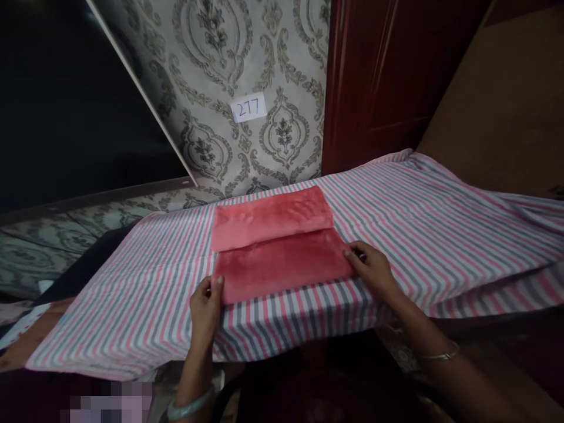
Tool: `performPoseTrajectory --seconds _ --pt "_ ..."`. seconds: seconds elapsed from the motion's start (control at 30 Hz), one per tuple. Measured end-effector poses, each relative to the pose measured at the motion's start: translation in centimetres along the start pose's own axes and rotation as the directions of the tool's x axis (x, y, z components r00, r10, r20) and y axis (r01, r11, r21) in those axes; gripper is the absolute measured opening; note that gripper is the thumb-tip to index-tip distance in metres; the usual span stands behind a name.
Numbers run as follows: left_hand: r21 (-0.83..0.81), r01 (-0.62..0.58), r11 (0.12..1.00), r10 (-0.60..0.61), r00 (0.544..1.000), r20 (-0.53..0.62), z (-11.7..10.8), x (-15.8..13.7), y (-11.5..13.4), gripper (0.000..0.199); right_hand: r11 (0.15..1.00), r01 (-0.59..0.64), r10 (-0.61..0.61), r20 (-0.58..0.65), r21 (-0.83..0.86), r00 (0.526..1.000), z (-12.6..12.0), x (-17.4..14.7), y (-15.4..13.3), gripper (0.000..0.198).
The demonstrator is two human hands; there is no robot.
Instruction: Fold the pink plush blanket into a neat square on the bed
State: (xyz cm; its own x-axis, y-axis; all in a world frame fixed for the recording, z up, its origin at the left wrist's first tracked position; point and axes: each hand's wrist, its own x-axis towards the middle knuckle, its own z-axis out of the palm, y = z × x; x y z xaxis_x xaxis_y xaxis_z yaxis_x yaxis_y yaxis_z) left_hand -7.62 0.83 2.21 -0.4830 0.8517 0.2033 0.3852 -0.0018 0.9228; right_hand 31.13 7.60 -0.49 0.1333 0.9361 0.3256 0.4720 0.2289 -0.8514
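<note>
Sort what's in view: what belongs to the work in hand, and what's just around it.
In use: red cloth, held by left hand and right hand; striped cloth beneath.
Just around: "277" card, dark screen, dark red panel.

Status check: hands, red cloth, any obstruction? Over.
Left hand, right hand pinching red plush cloth at opposite sides. Cloth in two bands on striped tablecloth. No obstruction visible on it.

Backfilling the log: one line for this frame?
left hand: pinching red plush cloth, left edge | right hand: its right edge | beneath: striped tablecloth
</note>
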Motion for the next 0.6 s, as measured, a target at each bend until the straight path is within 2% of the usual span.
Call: performPoseTrajectory --seconds 0.07,0.13,0.23,0.33,0.43,0.5,0.6 --pt "-0.144 0.121 0.982 -0.109 0.99 0.086 -0.1 -0.1 0.1 0.053 0.997 -0.019 0.015 0.049 0.081 0.999 -0.3 0.3 0.2 0.037" --pt "-0.199 0.164 0.966 -0.143 0.983 0.114 -0.1 -0.1 0.0 0.055 0.979 -0.094 0.063 0.169 0.18 0.984 -0.9 0.7 0.4 0.036" --pt "-0.125 0.111 0.986 -0.102 0.991 0.082 -0.2 -0.1 -0.1 0.056 0.937 -0.222 0.103 0.391 0.27 0.914 -1.8 1.5 0.4 0.034" --pt "-0.002 0.06 0.998 -0.06 0.995 0.079 -0.2 -0.4 -0.1 0.054 0.906 -0.289 0.091 0.526 0.309 0.846 -2.0 2.2 0.0 0.036" --pt "0.091 0.057 0.994 -0.067 0.991 0.113 -0.1 -0.7 0.2 0.052 0.902 -0.326 0.098 0.601 0.284 0.794 -1.6 3.0 -0.3 0.044" --pt "0.088 0.046 0.995 -0.055 0.993 0.101 -0.2 -0.9 0.4 0.053 0.908 -0.336 0.117 0.616 0.251 0.779 -1.4 3.5 -0.1 0.051" --pt "0.021 0.022 1.0 -0.023 0.999 0.031 -0.7 -0.8 0.5 0.059 0.913 -0.321 0.142 0.542 0.252 0.829 -2.1 3.8 0.5 0.057"
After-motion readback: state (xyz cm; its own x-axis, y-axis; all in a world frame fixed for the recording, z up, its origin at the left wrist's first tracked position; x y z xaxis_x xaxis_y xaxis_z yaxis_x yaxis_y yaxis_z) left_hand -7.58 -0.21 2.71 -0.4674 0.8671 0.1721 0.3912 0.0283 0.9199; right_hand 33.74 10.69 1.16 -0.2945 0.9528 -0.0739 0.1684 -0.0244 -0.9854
